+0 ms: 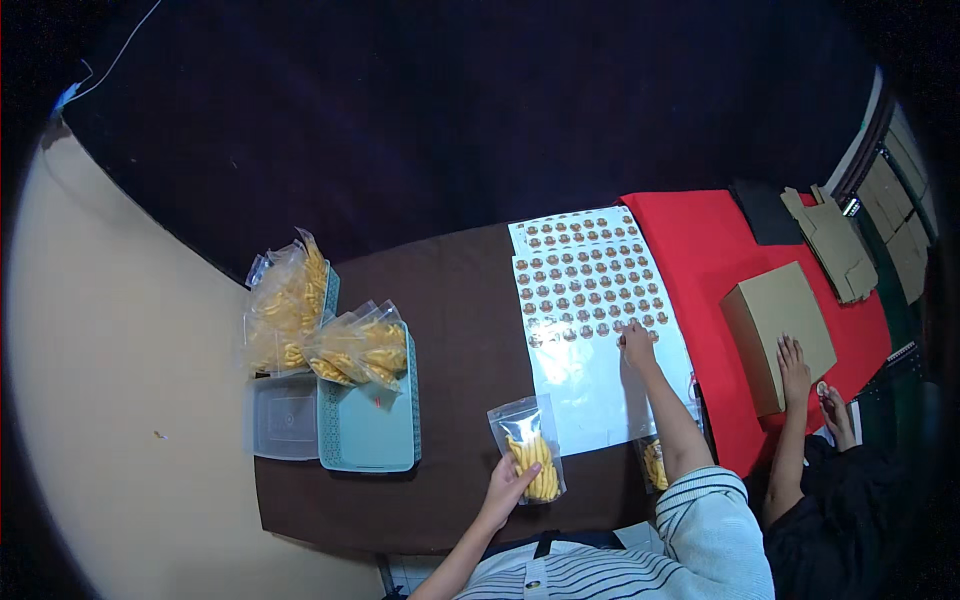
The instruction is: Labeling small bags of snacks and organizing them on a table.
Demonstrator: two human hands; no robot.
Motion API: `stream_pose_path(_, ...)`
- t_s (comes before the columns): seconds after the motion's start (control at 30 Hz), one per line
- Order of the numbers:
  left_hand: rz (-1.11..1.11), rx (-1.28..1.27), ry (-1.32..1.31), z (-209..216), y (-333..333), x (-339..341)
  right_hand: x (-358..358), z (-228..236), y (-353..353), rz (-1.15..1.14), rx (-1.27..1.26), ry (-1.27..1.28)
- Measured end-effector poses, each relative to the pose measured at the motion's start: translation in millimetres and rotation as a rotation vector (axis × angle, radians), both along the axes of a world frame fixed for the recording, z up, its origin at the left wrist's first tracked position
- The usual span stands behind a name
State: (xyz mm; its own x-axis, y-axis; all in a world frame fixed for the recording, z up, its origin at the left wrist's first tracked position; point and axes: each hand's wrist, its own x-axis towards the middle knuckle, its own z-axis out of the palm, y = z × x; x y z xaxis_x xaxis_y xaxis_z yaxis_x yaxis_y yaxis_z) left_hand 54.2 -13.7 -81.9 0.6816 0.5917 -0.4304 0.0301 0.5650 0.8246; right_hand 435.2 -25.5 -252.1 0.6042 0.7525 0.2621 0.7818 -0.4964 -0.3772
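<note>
My left hand (508, 487) grips a clear plastic pouch of yellow stick-shaped snacks (537, 462) by its lower left side, near the table's front edge. Out over the white sheet of round stickers (590, 390), my right hand (636, 345) has its fingers pinched together at the lowest row of stickers. Whether a sticker is between those fingertips is too small to tell. Several rows of round brown-and-orange stickers fill the sheet's far part, while its near part is bare white. Partly hidden by my right forearm, another snack pouch (654, 464) lies beside the sheet's near right corner.
At left, a teal basket (370, 450) and a second basket behind it carry several filled snack pouches (365, 345); a clear lid (287, 420) lies alongside. On the red cloth (680, 240) at right, a co-worker's hand (793, 370) rests on a cardboard box (790, 310). Flattened cardboard (835, 250) lies beyond.
</note>
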Motion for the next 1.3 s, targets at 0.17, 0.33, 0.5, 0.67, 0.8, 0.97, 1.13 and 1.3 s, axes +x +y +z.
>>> stream_pose_path(0.17, -0.011, 0.01, 0.038, 3.1, -0.3, -2.0, -12.1, 12.4, 3.3, -0.054, 0.023, 0.083)
stream_pose_path(0.33, -0.004, 0.024, -0.026, 5.0, -2.9, -1.6, -34.2, 29.8, -3.6, -0.054, -0.01, 0.068)
stream_pose_path(0.5, -0.014, 0.026, -0.015, 3.5, -5.9, -5.9, -41.0, 29.2, -9.6, -0.031, 0.079, 0.038)
stream_pose_path(0.67, -0.025, 0.049, 0.006, 5.6, -10.9, -9.5, -35.9, 13.7, -12.0, -0.019, 0.133, 0.023)
stream_pose_path(0.8, -0.022, 0.062, -0.012, 8.5, -14.2, -12.3, -33.2, 6.5, -13.1, -0.001, 0.264, 0.096)
stream_pose_path(0.97, -0.019, 0.076, 0.001, 0.4, -13.6, -22.9, -44.7, 29.8, -10.3, 0.006, 0.282, 0.351)
stream_pose_path(1.13, -0.003, 0.107, -0.016, 15.5, -10.4, -25.3, -77.5, 90.4, 3.0, 0.043, 0.419, 0.766)
stream_pose_path(1.3, 0.052, 0.097, -0.107, 31.2, -3.1, -28.3, -146.7, 222.7, -5.0, 0.372, 0.488, 1.138)
